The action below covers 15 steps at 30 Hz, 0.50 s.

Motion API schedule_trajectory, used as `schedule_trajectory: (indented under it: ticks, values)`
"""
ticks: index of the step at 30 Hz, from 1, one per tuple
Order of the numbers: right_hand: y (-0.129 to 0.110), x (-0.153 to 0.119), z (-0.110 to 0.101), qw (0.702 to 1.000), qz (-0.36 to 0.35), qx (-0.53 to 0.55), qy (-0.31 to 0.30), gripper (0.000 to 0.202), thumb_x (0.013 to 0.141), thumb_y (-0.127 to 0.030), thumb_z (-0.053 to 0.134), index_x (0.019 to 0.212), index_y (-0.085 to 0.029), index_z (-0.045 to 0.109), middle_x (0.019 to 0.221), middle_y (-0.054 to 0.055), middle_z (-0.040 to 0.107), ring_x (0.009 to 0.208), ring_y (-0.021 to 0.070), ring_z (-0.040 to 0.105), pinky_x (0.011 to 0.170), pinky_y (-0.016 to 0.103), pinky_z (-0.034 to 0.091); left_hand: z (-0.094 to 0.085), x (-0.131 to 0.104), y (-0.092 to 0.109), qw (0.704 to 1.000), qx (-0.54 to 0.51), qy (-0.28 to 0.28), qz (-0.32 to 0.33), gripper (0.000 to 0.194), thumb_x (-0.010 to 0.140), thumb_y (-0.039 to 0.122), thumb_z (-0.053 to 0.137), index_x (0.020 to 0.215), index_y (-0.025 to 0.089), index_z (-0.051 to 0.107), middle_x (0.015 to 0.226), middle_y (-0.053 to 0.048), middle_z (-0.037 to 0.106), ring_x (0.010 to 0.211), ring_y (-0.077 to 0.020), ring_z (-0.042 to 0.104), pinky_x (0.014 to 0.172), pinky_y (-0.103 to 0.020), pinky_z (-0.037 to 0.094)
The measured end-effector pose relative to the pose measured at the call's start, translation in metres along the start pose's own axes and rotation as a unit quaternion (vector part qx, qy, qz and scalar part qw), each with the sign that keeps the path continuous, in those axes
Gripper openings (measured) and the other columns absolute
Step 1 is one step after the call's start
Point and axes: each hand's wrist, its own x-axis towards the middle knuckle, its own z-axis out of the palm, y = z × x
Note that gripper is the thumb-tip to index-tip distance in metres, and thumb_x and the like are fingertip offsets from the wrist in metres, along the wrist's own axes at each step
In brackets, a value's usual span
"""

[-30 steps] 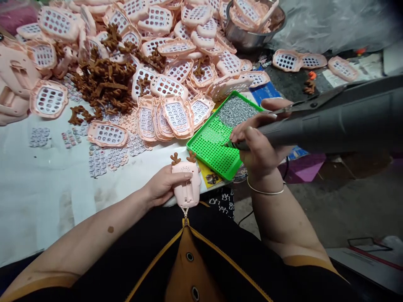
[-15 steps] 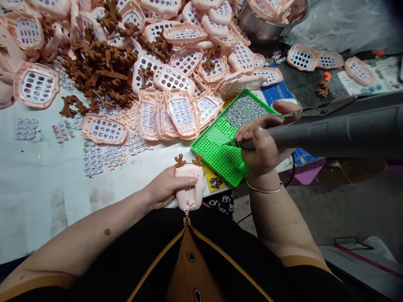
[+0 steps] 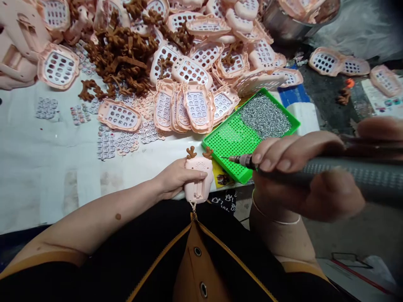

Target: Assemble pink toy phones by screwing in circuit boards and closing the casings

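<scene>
My left hand (image 3: 171,178) grips a pale pink toy phone (image 3: 200,191) by its side, thumb across the back. The toy shows its back, with an open battery recess, and two brown antlers stick up from its top. My right hand (image 3: 292,161), somewhat blurred, is wrapped around a grey electric screwdriver (image 3: 333,165). Its bit points left, over the lower edge of a green perforated tray (image 3: 231,142), close to the toy's right antler. Small silver screws (image 3: 264,115) fill the tray's upper right part. Whether a screw sits on the bit is too small to tell.
Pink phone shells (image 3: 198,107) are stacked behind the toy, with many more heaped beyond. A pile of brown antler pieces (image 3: 121,63) and several button sheets (image 3: 105,142) lie to the left. At the back right stands a metal bowl (image 3: 292,31).
The screwdriver has swung from over the tray's middle toward the toy, its tip now nearer the antler. My left hand still holds the toy phone. The whole view has shifted slightly.
</scene>
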Motion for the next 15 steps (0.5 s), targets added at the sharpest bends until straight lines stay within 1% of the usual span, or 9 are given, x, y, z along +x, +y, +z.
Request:
schedule_trajectory:
  ticks: [2,3,6,9,13,14,15]
  values:
    - [-0.007,-0.006,0.008,0.998,-0.044,0.052,-0.002,0.007,0.082,-0.033,0.062,0.077,-0.027,0.06,0.058,-0.004,0.044,0.046,0.0125,0.05,0.046,0.031,0.046,0.0,0.0,-0.001,1.0,-0.013,-0.001,0.006,0.029,0.063,0.011,0.077,0.09,0.006,0.067,0.085,-0.011,0.071,0.075,-0.0182,0.066,0.079,-0.035,0.051]
    - [-0.008,-0.009,0.011,0.997,-0.05,0.062,-0.014,0.003,0.081,-0.03,0.063,0.084,-0.029,0.063,0.059,-0.005,0.048,0.045,0.0122,0.051,0.045,0.031,0.046,0.0,0.0,-0.002,1.0,-0.017,-0.004,0.01,0.029,0.063,0.01,0.076,0.09,0.006,0.067,0.085,-0.011,0.071,0.076,-0.0178,0.066,0.079,-0.034,0.051]
    - [-0.004,-0.016,0.018,0.994,-0.061,0.077,-0.045,0.021,0.081,-0.029,0.065,0.102,-0.031,0.064,0.058,-0.007,0.052,0.042,0.0118,0.051,0.042,0.03,0.047,-0.001,0.0,-0.003,0.999,-0.021,-0.016,0.021,0.029,0.063,0.01,0.076,0.091,0.006,0.069,0.085,-0.01,0.07,0.076,-0.0167,0.065,0.078,-0.032,0.05]
    - [0.002,-0.02,0.019,0.995,-0.055,0.079,-0.04,0.036,0.081,-0.031,0.067,0.116,-0.03,0.06,0.057,-0.007,0.053,0.042,0.0119,0.051,0.043,0.031,0.048,-0.003,0.002,-0.004,0.999,-0.025,-0.029,0.026,0.03,0.062,0.01,0.076,0.092,0.006,0.069,0.086,-0.009,0.07,0.076,-0.0165,0.065,0.077,-0.031,0.05]
    - [0.006,-0.023,0.018,0.995,-0.044,0.081,-0.037,0.037,0.081,-0.029,0.067,0.118,-0.026,0.061,0.06,-0.006,0.054,0.045,0.0122,0.052,0.047,0.033,0.051,-0.004,0.002,-0.004,0.999,-0.032,-0.031,0.029,0.028,0.061,0.01,0.077,0.088,0.007,0.069,0.081,-0.007,0.069,0.073,-0.0151,0.063,0.074,-0.03,0.049]
    - [0.007,-0.023,0.018,0.995,-0.042,0.081,-0.039,0.037,0.081,-0.029,0.068,0.117,-0.027,0.061,0.06,-0.006,0.054,0.046,0.0123,0.052,0.047,0.033,0.051,-0.003,0.002,-0.003,0.998,-0.034,-0.032,0.029,0.027,0.061,0.01,0.077,0.087,0.007,0.069,0.081,-0.007,0.069,0.072,-0.0148,0.063,0.074,-0.029,0.048]
    - [0.008,-0.024,0.018,0.996,-0.026,0.074,-0.047,0.036,0.081,-0.03,0.068,0.116,-0.029,0.06,0.06,-0.006,0.054,0.047,0.0124,0.053,0.049,0.033,0.051,-0.003,0.002,-0.003,0.998,-0.034,-0.033,0.029,0.027,0.061,0.01,0.077,0.087,0.007,0.069,0.081,-0.007,0.069,0.072,-0.0146,0.063,0.074,-0.029,0.048]
